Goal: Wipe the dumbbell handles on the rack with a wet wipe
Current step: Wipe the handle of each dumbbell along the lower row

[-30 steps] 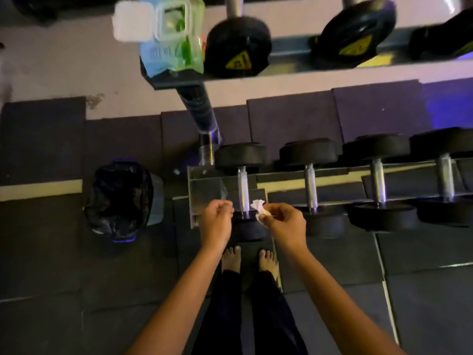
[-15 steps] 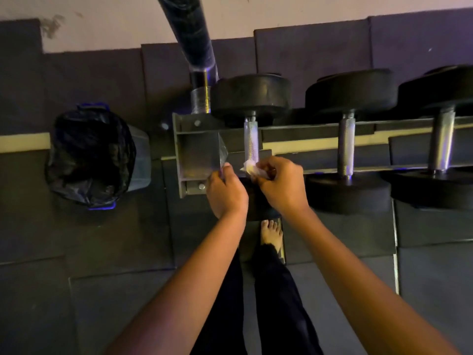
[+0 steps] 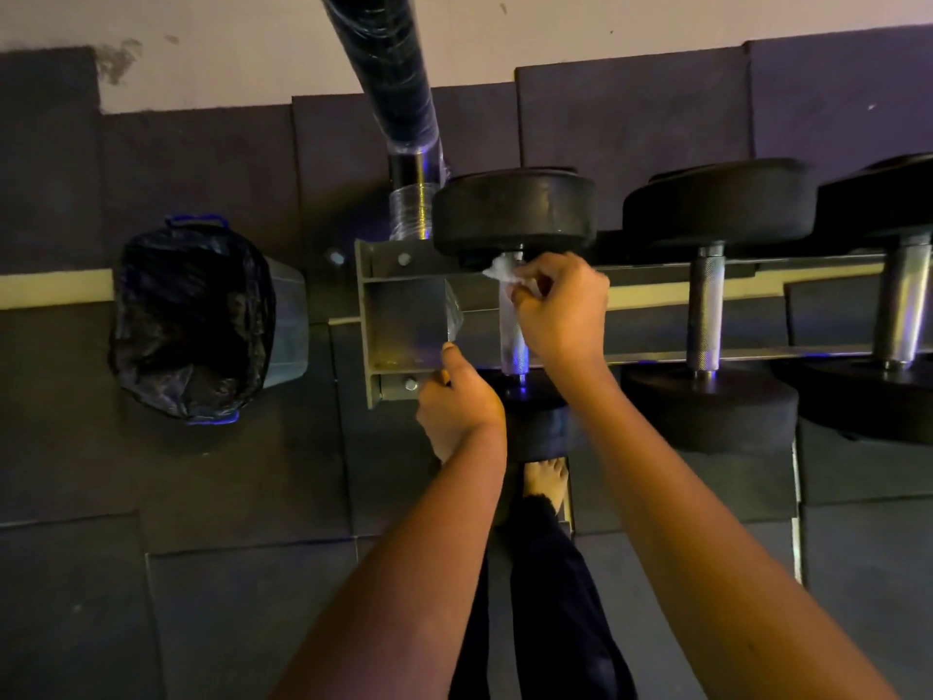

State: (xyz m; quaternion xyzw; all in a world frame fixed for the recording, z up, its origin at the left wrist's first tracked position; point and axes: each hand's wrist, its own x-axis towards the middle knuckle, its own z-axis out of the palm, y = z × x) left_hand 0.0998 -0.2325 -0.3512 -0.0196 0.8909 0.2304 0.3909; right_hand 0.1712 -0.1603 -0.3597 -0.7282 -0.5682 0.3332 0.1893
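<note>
The right hand (image 3: 560, 315) pinches the wet wipe (image 3: 500, 270) on the left-end handle (image 3: 511, 330) of the rack (image 3: 404, 320) (left hand (image 3: 459, 406) curled, grip unclear). With such a small pinch, the wipe may drop.

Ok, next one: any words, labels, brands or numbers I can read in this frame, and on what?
No text can be read in this frame.
Dumbbells: black ends, no numbers or marks showing.
Rack, post, bin: no labels or signs visible.
Wipe in the right hand: plain white, no print.
</note>
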